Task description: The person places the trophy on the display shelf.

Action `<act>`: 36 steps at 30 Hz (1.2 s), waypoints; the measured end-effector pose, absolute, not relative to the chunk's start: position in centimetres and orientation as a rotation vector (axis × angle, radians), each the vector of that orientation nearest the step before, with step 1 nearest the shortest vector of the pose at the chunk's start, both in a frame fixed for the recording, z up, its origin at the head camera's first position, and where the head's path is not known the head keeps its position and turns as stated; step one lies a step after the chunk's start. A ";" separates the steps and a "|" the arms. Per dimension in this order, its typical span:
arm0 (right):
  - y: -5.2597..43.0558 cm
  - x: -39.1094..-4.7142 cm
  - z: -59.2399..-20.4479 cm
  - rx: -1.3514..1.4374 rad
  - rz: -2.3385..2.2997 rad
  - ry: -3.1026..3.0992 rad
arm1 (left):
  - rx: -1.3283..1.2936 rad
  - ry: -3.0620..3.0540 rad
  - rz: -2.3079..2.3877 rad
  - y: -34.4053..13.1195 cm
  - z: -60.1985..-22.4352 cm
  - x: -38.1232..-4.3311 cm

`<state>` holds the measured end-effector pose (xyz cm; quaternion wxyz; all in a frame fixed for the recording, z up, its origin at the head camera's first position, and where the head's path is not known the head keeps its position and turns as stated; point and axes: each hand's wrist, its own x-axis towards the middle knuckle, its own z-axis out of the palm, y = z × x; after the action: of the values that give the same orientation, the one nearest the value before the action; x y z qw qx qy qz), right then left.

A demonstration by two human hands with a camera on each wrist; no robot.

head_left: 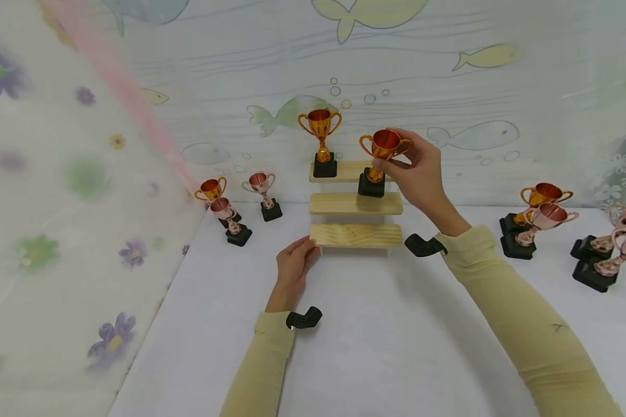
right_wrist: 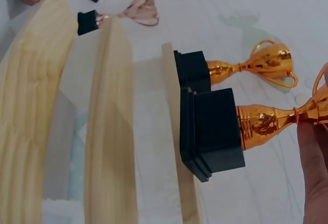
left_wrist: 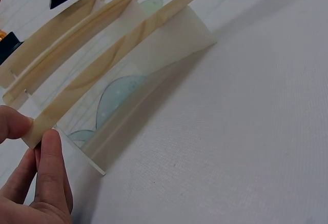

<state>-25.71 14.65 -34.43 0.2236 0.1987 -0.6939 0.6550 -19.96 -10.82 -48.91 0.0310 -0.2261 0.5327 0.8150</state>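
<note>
Pale yellow cloth sleeves [head_left: 521,318] cover my forearms. My left hand [head_left: 292,266] pinches the left end of the bottom board [head_left: 356,236] of a three-step pale wooden stand [head_left: 356,204]. My right hand [head_left: 422,175] pinches the stem of a shiny gold two-handled trophy [head_left: 376,175] with a square black base, at the top board [head_left: 347,171], right of a matching gold trophy [head_left: 321,142]; whether they touch, I cannot tell.

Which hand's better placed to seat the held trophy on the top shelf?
Right, I'd judge: the right hand grips that gold trophy near the top shelf, while the left hand pinches the bottom shelf at one end.
</note>
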 end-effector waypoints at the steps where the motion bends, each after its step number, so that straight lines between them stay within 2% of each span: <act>1: 14.5 -25.9 -34.3 0.543 1.804 -1.929 | -0.699 1.640 2.515 -10.8 -48.9 -20.0; 23: 12.0 -30.8 -33.2 0.475 1.739 -2.065 | -0.698 1.621 2.528 -10.8 -49.3 -19.9; 36: 11.3 -31.7 -33.4 0.492 1.740 -2.036 | -0.700 1.621 2.521 -10.8 -49.3 -20.0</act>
<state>-31.68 11.30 -33.36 0.2076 0.1767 -0.7314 0.6251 -20.02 -10.76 -49.26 0.0316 -0.2272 0.5264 0.8187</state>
